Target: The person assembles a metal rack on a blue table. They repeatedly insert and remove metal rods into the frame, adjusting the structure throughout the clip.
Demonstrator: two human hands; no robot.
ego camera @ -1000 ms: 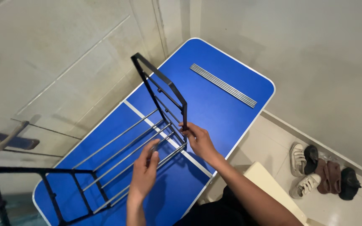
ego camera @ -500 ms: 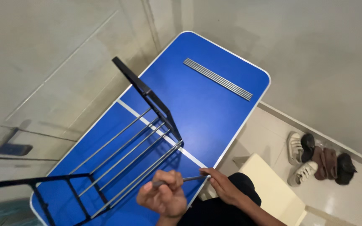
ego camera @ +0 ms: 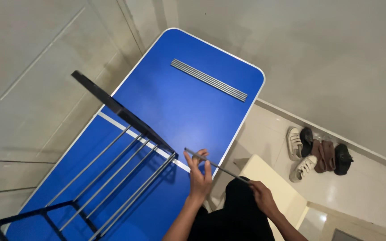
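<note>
A thin grey metal rod (ego camera: pixel 213 165) is held between both hands over the near edge of the blue folding table (ego camera: pixel 188 111). My left hand (ego camera: pixel 199 173) pinches its far end. My right hand (ego camera: pixel 261 196) grips its near end beside the table. Just left of the rod stands a black metal rack frame (ego camera: pixel 121 114) with several grey rods (ego camera: pixel 112 174) fitted across it. A bundle of spare rods (ego camera: pixel 208 80) lies flat at the table's far end.
Several shoes (ego camera: pixel 318 154) lie on the tiled floor at the right by the wall. A cream-coloured stool or box (ego camera: pixel 269 187) sits beside the table's near right edge. The wall runs close along the table's left side.
Both hands left the rack's end piece, pulled back toward me with one loose rod, and now spread apart along it. The view shifted, showing more of the table's far end.
</note>
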